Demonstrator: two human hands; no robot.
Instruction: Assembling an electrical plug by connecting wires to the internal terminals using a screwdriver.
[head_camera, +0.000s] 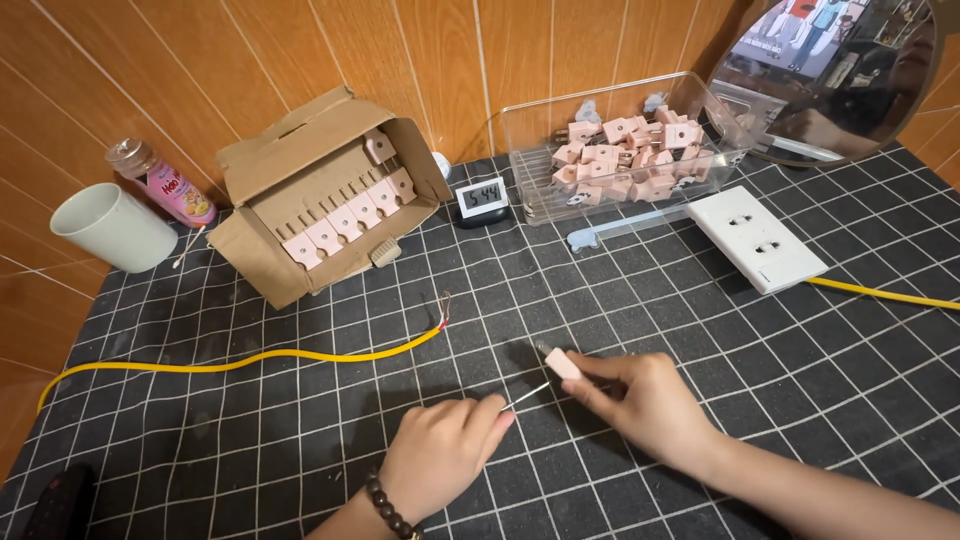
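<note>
My right hand (645, 400) pinches a small pink plug (561, 362) just above the black checked mat (700, 330). My left hand (440, 450), with a dark bead bracelet at the wrist, grips a thin metal tool (525, 393) whose tip points up at the plug. A yellow cable (250, 362) lies across the mat to the left, its stripped wire end (443, 308) a short way up-left of the plug.
An open cardboard box (320, 195) of pink plugs sits at the back left. A clear plastic bin (620, 150) holds several more. A small digital clock (480, 200), a white socket plate (757, 238), a white cup (112, 228), a pink bottle (165, 185) and a round mirror (835, 75) stand around.
</note>
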